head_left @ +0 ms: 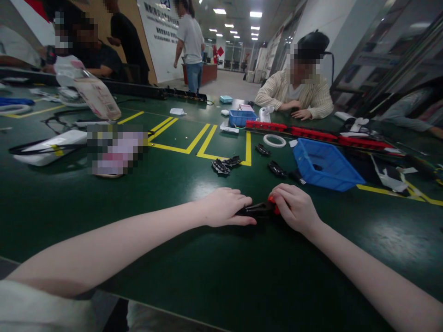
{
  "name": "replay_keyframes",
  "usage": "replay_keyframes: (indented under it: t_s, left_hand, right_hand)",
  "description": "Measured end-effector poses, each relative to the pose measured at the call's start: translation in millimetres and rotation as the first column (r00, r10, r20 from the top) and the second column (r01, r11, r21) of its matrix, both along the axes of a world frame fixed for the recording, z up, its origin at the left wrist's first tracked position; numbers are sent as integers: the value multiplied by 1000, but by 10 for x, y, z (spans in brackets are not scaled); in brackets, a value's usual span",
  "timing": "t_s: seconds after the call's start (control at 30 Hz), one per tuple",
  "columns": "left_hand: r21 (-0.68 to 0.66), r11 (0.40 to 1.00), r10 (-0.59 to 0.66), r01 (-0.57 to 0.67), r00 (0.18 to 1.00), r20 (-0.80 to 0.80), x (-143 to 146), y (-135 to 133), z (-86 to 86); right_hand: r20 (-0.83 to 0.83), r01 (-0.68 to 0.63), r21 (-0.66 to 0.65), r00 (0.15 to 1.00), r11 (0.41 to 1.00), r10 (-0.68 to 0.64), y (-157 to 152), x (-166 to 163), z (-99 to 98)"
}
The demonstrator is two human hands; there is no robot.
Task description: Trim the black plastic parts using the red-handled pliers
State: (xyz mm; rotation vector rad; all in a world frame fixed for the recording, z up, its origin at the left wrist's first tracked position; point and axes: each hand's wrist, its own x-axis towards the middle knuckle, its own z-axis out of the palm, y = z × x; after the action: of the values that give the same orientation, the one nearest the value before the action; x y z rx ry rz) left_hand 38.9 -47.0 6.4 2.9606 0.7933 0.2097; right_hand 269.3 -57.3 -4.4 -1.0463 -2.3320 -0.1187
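Observation:
Low over the green table, my left hand closes its fingers and thumb around one end of a dark, elongated black part. My right hand pinches a small red piece at the other end of that part. Red piece and black part meet between my hands; whether they are joined I cannot tell. Just beyond lie dark clip-like parts, among them a pair touching each other, one part behind my right hand and another farther back.
To the right stands a blue bin with a dark item inside. A white ring, a smaller blue bin and a long red strip lie farther back. At left are a phone, a white device and a tilted bottle. A person sits opposite.

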Motion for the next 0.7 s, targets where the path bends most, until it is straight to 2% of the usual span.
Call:
replay_keyframes:
  t_s: [0.4,0.7]
  left_hand:
    - [-2,1000,-3,3,1000,26,4,3,0]
    - [4,1000,-2,2,999,36,-2,5,-25]
  right_hand:
    - [-9,-39,-15,999,999,39,12,29,-22]
    - [32,-78,25,997,997,77,-4,8,3]
